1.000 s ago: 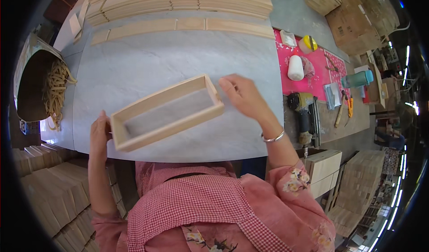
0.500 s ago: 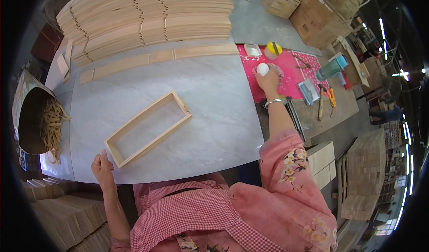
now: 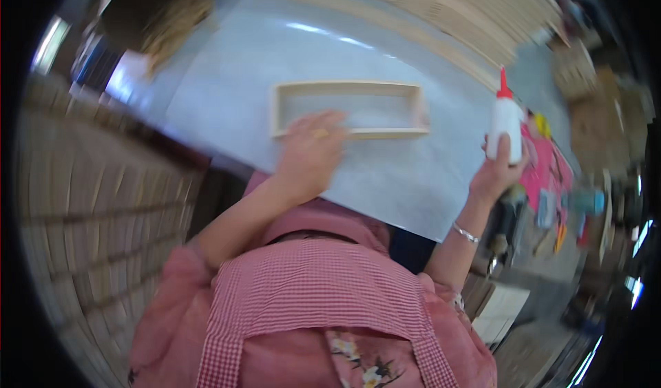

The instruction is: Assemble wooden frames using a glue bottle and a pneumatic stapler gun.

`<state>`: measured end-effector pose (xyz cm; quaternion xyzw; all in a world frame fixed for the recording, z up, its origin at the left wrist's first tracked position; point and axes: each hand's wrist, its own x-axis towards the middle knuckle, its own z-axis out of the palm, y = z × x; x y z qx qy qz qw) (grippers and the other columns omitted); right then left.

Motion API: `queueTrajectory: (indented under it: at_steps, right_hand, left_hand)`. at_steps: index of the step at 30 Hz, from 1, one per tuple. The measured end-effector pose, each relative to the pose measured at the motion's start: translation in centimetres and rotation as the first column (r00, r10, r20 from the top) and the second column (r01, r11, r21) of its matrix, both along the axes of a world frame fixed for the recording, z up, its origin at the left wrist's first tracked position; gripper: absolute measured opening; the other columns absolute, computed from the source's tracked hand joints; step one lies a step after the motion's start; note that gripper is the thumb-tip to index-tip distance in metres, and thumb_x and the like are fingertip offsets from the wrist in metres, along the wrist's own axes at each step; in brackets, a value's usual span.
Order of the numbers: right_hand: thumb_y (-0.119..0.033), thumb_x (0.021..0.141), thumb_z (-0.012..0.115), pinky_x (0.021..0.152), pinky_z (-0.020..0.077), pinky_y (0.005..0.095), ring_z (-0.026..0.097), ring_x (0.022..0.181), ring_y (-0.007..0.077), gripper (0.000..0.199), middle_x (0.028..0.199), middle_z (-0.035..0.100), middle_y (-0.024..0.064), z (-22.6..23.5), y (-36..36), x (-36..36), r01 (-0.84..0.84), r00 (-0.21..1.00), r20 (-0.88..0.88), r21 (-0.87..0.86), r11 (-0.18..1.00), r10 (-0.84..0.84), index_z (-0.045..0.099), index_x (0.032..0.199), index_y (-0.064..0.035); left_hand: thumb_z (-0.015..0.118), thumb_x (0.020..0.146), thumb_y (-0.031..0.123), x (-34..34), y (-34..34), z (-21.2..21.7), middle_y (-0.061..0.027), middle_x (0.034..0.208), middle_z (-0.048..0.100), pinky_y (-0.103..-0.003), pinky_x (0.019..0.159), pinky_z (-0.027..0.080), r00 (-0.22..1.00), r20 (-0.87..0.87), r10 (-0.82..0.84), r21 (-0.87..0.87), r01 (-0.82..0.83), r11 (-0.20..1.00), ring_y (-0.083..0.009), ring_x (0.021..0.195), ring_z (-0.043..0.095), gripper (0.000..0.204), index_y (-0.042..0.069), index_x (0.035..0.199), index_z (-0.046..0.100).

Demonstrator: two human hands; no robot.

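A white squeeze glue bottle [image 3: 506, 123] with a red pointed nozzle stands upright in my right hand [image 3: 501, 170], whose fingers wrap round its lower part. On the grey tabletop lies a rectangular wooden frame [image 3: 389, 134], long sides running left to right. My left hand [image 3: 313, 150] is at the frame's near left part and hides a stretch of its near rail. Motion smears those fingers, so whether they grip the rail does not show.
Long wooden strips [image 3: 441, 2] are stacked at the back. A bin [image 3: 131, 9] with wood offcuts stands at the far left. On the right, a pink mat [image 3: 544, 171] lies near tools and a teal bottle [image 3: 585, 201]. Stacked wooden pieces [image 3: 103, 168] fill the left.
My right hand has lifted the glue bottle off the pink mat and brought it nearer, nozzle up. My left hand has moved from the table edge onto the frame's near side. The view has turned.
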<state>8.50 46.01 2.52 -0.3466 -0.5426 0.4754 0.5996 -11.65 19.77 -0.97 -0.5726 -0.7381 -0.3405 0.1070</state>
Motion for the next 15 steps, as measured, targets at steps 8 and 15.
queueTrajectory:
  at_steps: [8,15]
  right_hand:
    - [-0.015,0.087,0.072,0.064,0.0513,0.0264,0.06,0.086,0.0229,0.048,0.114,0.057,0.014,0.4,-10.1,-6.7,-0.482,0.858,0.128,-0.138,0.865,0.498,0.05,0.128,-0.0036]
    - [-0.014,0.084,0.073,0.076,0.0527,0.0297,0.06,0.095,0.0243,0.051,0.116,0.058,0.0132,0.2,-13.3,-10.8,-0.637,0.688,0.313,-0.17,0.752,0.654,0.051,0.129,-0.0038]
  left_hand:
    - [0.058,0.091,0.009,0.0,0.1,-3.1,-0.0062,0.133,0.06,-0.049,0.114,0.036,0.996,-0.06,0.071,0.011,-0.07,0.997,-0.0241,0.125,0.055,0.039,0.007,0.129,0.061]
    - [0.064,0.09,0.017,1.9,-1.8,-4.4,-0.0079,0.13,0.06,-0.049,0.116,0.037,0.983,-0.176,0.058,0.112,-0.039,0.993,-0.0259,0.124,0.055,0.038,0.007,0.126,0.064]
